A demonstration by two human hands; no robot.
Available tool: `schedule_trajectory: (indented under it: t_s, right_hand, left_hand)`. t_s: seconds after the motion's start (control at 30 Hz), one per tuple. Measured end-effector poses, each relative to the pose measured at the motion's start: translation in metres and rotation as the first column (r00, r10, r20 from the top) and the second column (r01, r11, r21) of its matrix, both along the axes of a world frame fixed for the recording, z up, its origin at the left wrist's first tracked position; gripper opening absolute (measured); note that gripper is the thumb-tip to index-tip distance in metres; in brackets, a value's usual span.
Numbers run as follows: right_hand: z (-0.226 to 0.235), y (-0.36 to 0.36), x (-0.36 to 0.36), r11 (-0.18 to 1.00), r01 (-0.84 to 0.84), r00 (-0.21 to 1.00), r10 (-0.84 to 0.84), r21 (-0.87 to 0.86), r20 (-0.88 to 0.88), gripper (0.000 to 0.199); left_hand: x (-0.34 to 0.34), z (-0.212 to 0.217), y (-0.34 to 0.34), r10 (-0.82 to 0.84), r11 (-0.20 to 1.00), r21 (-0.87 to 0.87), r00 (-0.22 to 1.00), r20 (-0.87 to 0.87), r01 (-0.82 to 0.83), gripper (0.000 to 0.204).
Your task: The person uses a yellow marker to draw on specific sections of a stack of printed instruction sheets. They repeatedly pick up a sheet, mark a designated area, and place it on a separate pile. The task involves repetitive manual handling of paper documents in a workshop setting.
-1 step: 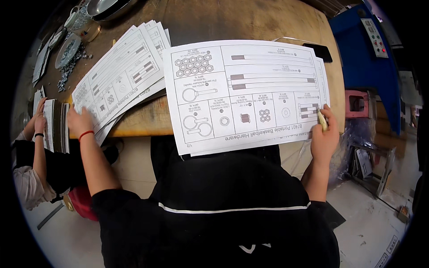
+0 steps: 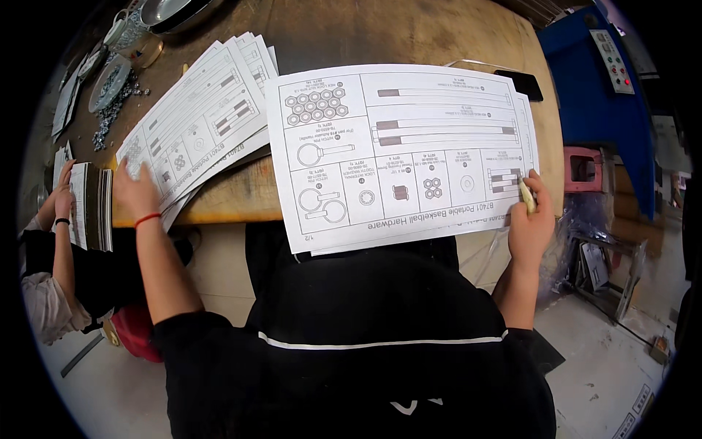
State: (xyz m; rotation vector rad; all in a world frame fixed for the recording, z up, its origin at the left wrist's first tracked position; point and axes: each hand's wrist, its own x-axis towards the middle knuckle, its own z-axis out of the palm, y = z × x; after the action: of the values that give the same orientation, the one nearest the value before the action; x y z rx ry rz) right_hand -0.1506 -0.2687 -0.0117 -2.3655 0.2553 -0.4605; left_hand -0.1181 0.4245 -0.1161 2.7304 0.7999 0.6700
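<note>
Several printed sheets [image 2: 329, 175] with line drawings of bolts, nuts and pins lie in a stack at the table's front edge, overhanging it. My right hand [image 2: 532, 223] grips the right edge of this stack between thumb and fingers. A pale yellow covering [image 2: 526, 196] shows on one of its digits, lying over the paper. To the left, a fanned pile of similar sheets [image 2: 205, 117] rests on the wooden table. My left hand [image 2: 139, 194], with a red cord at the wrist, is over the near left corner of that pile. Motion smears its fingers.
A co-worker's hands [image 2: 64, 192] hold a thick paper stack [image 2: 91, 208] at far left. Loose metal hardware [image 2: 110, 121], a clear plastic bowl [image 2: 111, 84] and a dark pan [image 2: 172, 14] sit at back left. A black phone [image 2: 521, 85] lies behind the sheets, near a blue machine [image 2: 599, 95].
My left hand has shifted slightly to the right over the fanned pile and is more blurred. My right hand and the sheets in it have barely moved.
</note>
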Motion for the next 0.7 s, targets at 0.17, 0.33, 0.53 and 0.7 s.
schedule_trajectory:
  t_s: [0.17,0.33,0.53,0.7]
  right_hand:
    - [0.004,-0.003,0.001,0.999,0.021,1.000,-0.021,0.029,-0.008,0.040]
    - [0.007,-0.012,0.002,0.985,0.029,0.996,-0.014,-0.170,0.084,0.040]
    - [0.028,0.037,-0.021,0.919,-0.071,0.989,0.115,0.388,-0.092,0.035]
    - [0.020,0.087,-0.022,0.912,-0.371,0.911,0.394,0.173,-0.120,0.022]
  left_hand:
    - [0.018,0.056,-0.240,-0.696,0.442,-0.359,0.567,0.441,0.822,0.059]
    - [0.018,0.071,-0.312,-0.857,0.446,-0.255,0.492,0.154,0.858,0.057]
    - [0.025,0.118,-0.336,-0.862,0.506,0.015,0.506,-0.019,0.862,0.054]
    - [0.074,0.115,-0.415,-0.962,0.261,-0.022,0.262,0.079,0.965,0.053]
